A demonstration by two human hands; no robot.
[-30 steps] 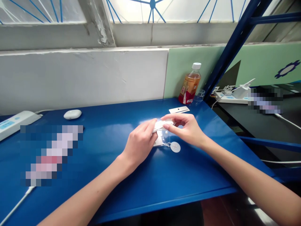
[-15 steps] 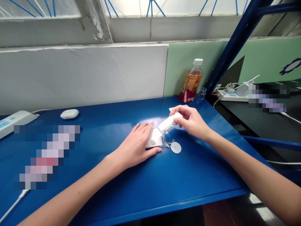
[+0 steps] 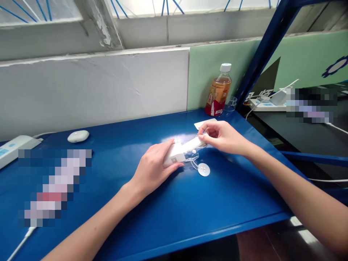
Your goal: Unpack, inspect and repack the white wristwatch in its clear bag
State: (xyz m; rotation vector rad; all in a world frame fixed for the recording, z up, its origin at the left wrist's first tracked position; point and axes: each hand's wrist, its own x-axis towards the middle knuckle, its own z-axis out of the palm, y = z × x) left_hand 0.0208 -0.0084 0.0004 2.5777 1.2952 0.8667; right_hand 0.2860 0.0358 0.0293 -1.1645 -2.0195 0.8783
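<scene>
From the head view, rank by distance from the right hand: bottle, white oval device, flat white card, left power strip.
1. Flat white card, just behind the right hand.
2. Bottle, back right corner.
3. White oval device, left side.
4. Power strip, far left edge.

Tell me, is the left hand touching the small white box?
Touching. The head view shows the left hand clasping the white box, fingers over its top, thumb under its edge; the right hand pinches a white strip beside it.
</scene>
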